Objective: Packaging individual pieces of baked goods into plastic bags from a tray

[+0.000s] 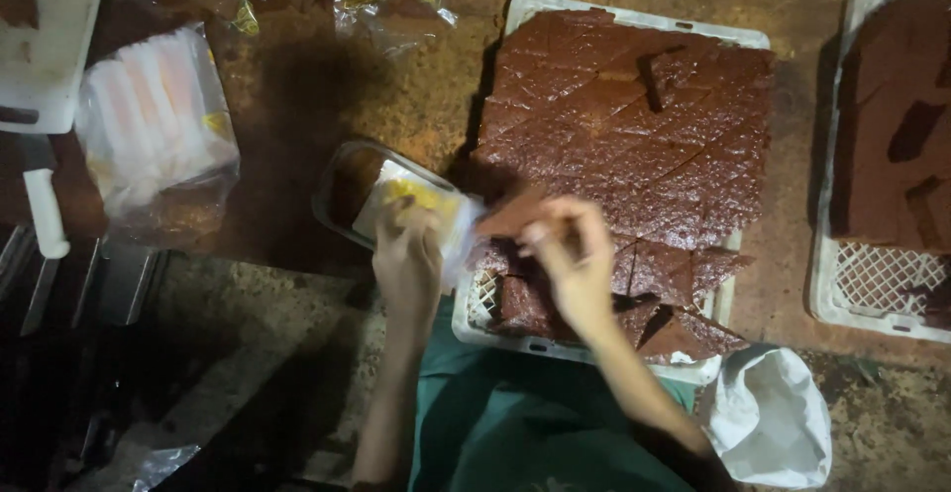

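Above the white crate (728, 299), right hand (575, 259) grip clamped on brown slab (510, 217), long axis pointing left toward the bag-holding left hand (408, 259).

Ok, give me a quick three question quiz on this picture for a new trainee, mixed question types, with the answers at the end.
1. True or false: the right hand holds a piece of the brown slab cake.
2. What does the left hand hold? A) a knife B) a clear plastic bag with a yellow patch C) a spoon
3. What kind of container does the cut brown slab sit in?

Key:
1. True.
2. B: the clear plastic bag, held over a small metal tray.
3. A white plastic crate with a lattice bottom.
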